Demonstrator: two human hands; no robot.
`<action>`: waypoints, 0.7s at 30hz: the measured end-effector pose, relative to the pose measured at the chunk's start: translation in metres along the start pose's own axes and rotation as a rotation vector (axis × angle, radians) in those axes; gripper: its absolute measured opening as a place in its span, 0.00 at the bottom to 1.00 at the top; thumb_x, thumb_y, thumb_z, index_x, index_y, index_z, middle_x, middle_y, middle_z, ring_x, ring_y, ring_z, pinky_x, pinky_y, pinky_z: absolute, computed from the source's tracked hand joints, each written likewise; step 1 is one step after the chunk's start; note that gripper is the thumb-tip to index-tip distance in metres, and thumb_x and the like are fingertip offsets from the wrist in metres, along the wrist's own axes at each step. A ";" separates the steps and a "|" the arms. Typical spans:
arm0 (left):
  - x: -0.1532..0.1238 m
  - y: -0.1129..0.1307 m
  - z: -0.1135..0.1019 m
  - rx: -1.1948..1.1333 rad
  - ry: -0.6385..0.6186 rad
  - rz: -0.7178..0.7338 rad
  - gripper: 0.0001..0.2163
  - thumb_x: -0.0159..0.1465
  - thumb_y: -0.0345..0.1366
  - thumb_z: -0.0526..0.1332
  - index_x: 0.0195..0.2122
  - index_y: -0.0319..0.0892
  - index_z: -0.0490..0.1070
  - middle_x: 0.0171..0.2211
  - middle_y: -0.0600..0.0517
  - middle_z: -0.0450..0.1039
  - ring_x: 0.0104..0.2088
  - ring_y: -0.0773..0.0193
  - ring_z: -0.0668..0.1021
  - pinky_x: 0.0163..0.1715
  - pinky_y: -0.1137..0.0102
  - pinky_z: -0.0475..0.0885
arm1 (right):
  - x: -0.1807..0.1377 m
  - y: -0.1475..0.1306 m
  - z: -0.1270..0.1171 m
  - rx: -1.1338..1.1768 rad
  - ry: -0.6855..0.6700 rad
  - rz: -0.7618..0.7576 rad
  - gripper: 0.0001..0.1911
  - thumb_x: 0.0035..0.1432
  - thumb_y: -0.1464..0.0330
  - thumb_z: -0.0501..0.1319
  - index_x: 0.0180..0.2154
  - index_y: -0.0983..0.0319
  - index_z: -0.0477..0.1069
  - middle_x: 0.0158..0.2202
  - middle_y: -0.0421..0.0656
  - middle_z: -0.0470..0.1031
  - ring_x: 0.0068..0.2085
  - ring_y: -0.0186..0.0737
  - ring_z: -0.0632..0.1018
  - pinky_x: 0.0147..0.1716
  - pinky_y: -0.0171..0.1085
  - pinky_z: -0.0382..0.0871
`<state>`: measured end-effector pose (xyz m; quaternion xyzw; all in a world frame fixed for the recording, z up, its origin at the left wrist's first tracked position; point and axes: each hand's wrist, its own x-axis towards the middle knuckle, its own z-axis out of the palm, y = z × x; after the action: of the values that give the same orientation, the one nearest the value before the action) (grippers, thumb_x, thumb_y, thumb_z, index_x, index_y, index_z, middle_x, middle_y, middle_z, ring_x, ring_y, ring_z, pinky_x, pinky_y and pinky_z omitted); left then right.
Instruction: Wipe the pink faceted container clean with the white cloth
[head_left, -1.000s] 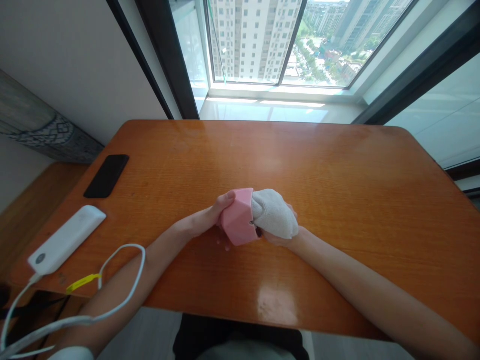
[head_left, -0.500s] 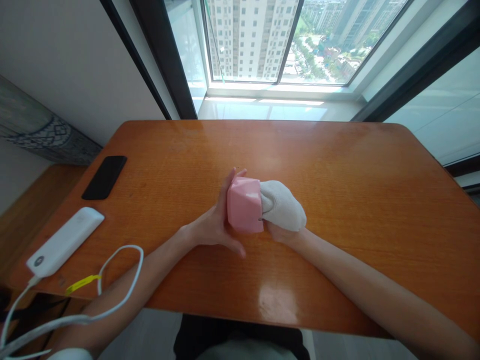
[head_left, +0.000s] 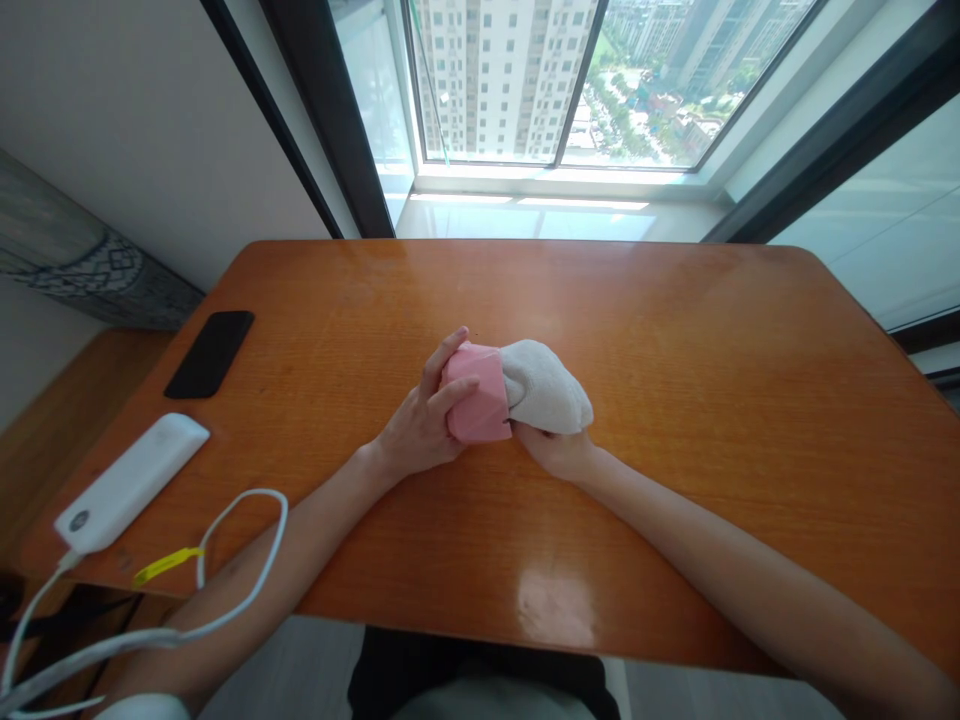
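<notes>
A pink faceted cup (head_left: 480,398) lies on its side above the middle of the table, its mouth facing right. My left hand (head_left: 424,420) is closed around its base end, with the thumb across the near face and a finger along the far edge. A white cloth (head_left: 546,388) bulges out of the cup's mouth, and part of it is tucked inside. My right hand (head_left: 559,452) grips the cloth from below, close against the rim. Cloth and cup hide most of the right fingers.
At the left of the wooden table (head_left: 675,350) lie a black phone (head_left: 210,354) and a white power bank (head_left: 131,483). A white cable (head_left: 279,540) with a yellow tag (head_left: 166,566) loops over my left forearm. A window (head_left: 525,90) stands beyond the far edge.
Cup and cloth have shifted slightly left and away from me, and the cup has turned a little. My left hand, spread around the base before, has closed on the cup.
</notes>
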<state>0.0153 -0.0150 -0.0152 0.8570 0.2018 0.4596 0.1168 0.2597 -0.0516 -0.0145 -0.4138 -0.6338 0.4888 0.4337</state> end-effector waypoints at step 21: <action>0.004 -0.002 -0.008 0.071 -0.031 0.230 0.38 0.62 0.34 0.80 0.68 0.63 0.66 0.83 0.47 0.46 0.80 0.37 0.63 0.70 0.34 0.74 | 0.023 -0.031 -0.022 0.778 -0.282 0.458 0.25 0.54 0.58 0.78 0.51 0.61 0.82 0.45 0.48 0.89 0.43 0.48 0.89 0.47 0.41 0.85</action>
<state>0.0095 -0.0112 -0.0087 0.8850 0.1164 0.4494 0.0360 0.2706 -0.0293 0.0223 -0.2792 -0.3487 0.8245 0.3472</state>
